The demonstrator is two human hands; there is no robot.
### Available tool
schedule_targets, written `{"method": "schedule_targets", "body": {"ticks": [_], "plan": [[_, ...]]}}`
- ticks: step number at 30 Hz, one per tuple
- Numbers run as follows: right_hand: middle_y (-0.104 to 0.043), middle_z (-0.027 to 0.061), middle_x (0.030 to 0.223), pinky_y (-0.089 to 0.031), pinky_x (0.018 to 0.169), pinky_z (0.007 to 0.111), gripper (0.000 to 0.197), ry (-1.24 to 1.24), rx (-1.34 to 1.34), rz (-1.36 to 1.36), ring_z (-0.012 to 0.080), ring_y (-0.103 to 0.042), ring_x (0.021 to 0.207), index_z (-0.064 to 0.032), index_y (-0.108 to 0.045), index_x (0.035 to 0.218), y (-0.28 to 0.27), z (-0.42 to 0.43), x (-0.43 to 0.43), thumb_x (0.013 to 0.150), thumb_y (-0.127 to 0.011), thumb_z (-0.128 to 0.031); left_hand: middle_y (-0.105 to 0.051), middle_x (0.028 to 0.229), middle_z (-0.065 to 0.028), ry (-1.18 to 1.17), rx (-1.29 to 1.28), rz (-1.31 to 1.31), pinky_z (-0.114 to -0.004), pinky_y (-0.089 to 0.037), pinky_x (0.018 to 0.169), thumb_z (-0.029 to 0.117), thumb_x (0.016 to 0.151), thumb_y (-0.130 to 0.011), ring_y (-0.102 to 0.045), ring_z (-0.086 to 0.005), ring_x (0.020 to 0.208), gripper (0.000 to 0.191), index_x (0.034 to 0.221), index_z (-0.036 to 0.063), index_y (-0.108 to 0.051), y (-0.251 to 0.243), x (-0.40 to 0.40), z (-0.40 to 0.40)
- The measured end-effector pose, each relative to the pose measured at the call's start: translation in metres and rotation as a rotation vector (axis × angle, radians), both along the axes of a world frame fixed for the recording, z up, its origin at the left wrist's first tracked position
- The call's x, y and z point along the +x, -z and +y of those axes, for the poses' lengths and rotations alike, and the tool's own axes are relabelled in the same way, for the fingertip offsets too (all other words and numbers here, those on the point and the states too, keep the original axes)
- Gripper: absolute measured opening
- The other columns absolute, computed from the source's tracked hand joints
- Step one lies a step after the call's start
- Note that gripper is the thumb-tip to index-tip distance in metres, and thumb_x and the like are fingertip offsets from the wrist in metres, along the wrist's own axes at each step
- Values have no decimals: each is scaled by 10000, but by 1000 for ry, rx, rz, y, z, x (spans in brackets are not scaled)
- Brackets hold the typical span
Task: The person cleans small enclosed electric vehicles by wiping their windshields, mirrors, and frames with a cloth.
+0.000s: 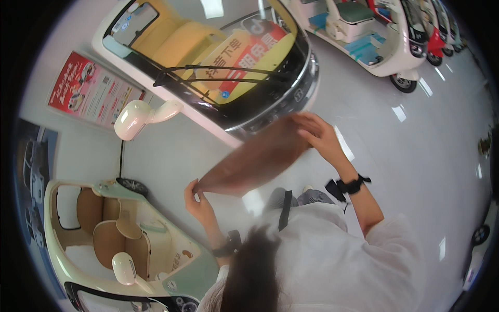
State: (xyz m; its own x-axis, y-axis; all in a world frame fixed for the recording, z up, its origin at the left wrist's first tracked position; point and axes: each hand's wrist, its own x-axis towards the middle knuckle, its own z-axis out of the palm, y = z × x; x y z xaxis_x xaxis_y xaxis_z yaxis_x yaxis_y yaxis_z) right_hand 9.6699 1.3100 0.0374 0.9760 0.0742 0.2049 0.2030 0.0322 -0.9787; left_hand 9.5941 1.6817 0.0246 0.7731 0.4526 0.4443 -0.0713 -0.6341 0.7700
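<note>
A brown cloth (253, 156), blurred by motion, is stretched between my two hands in front of the white vehicle's rounded nose. My left hand (198, 201) pinches its lower left corner between thumb and fingers. At the opposite end, my right hand (317, 134) grips the upper right edge. Behind the cloth stands the white enclosed small vehicle (212, 109), with a large windshield (249, 50), two black wiper arms (230, 70) and a cream side mirror (134, 120). Both my wrists wear black straps.
A green and cream three-wheeler (187, 249) with brown seats stands at the lower left. Several scooters (405, 54) line the upper right. Posters (93, 89) are at the left wall. The glossy grey floor (390, 156) runs along the right. A plant is at the far right edge.
</note>
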Motion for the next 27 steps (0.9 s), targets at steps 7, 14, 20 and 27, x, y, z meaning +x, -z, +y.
{"method": "schedule_targets", "body": {"ticks": [7,14,20,27], "plan": [[-472,178,1427,-284,1143,462,816,-211,-279,-852,340,-447,1299,-51,-307,1497,-94,160,205,811,-713,-228,-604,805,-65,-78,2,192,-291,-449,741,-104,806,-533,-531,-157,767,194,937,-28,-655,-1,74,14],[-568,106,1228,-335,1072,436,709,91,-546,-830,263,-512,1172,-73,-386,1442,-45,289,359,806,-640,-256,-538,824,-26,-117,-437,63,-258,-412,667,-17,783,-423,-459,-128,741,178,832,-47,-591,-9,213,3],[-589,15,1096,-375,1030,376,575,343,-870,-1087,203,-545,1077,-107,-427,1433,6,246,379,869,-473,-210,-623,897,-80,-39,-579,106,-276,-481,759,29,825,-403,-555,-166,826,266,888,-72,-641,12,301,7],[-593,16,1007,-442,1014,382,581,324,-1045,-892,195,-572,1020,-126,-488,1412,85,131,362,833,-508,-171,-653,861,-157,819,-221,362,-295,-495,802,-42,745,-384,-587,-215,805,291,879,-133,-626,49,356,-36]]}}
